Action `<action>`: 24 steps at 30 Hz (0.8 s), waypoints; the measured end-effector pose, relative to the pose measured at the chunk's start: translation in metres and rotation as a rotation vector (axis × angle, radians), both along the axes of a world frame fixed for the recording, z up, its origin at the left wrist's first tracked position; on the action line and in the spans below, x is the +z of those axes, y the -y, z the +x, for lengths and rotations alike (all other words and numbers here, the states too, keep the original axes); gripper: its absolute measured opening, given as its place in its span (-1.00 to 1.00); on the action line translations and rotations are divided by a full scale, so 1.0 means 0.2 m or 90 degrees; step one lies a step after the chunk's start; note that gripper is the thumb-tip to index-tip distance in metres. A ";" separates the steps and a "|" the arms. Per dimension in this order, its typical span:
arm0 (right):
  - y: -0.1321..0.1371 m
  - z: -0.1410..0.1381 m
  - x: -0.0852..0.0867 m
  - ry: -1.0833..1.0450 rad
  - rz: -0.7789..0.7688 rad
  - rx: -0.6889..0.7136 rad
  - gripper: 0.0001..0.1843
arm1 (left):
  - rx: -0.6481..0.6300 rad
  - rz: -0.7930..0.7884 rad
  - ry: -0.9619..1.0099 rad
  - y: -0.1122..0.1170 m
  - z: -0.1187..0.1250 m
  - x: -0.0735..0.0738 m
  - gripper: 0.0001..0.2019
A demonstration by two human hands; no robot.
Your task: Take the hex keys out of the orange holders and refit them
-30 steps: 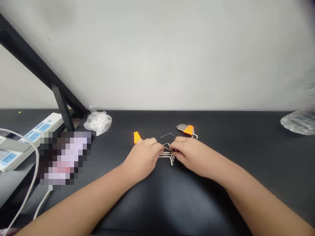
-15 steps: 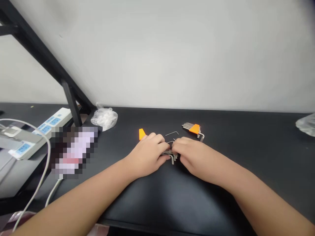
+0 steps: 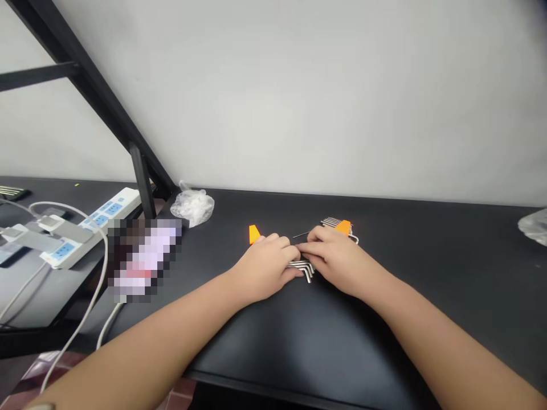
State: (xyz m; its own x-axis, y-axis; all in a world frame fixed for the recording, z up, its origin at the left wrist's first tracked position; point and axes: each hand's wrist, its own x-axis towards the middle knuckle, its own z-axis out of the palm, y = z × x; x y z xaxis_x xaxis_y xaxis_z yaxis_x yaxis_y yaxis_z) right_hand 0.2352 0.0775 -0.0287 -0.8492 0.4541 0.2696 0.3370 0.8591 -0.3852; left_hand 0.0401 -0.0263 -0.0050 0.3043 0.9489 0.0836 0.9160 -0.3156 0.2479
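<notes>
Both my hands rest on the black table (image 3: pixel 427 250) over a small pile of loose silver hex keys (image 3: pixel 304 267). My left hand (image 3: pixel 267 266) is curled, its fingertips pressed on the keys. My right hand (image 3: pixel 337 259) is curled too, its fingers meeting the left hand's above the pile. An empty orange key holder (image 3: pixel 254 234) lies just behind my left hand. A second orange holder (image 3: pixel 343 226) filled with several hex keys lies behind my right hand. One thin loose key (image 3: pixel 301 234) shows between them.
A crumpled clear plastic bag (image 3: pixel 194 206) sits at the back left by a black slanted frame (image 3: pixel 106 108). A white power strip (image 3: pixel 92 225) with plugs and grey cables lies at the left. Another plastic bag (image 3: pixel 534 226) is at the right edge. A pixelated patch covers something left of my arm.
My hands have closed in together over the loose hex keys, the right hand shifting back toward the filled holder. The camera view has tilted and swung a little leftward.
</notes>
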 end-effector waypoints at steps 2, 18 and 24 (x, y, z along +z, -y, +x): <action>0.01 0.00 0.01 0.008 -0.009 0.000 -0.68 | -0.003 0.010 0.004 0.00 -0.01 0.00 -0.81; 0.00 0.06 0.06 0.048 -0.078 0.011 -0.74 | 0.003 0.016 0.031 0.00 -0.03 -0.04 -0.78; -0.06 0.08 0.07 0.077 -0.100 -0.122 -0.87 | 0.022 0.001 0.059 -0.01 -0.02 -0.04 -0.81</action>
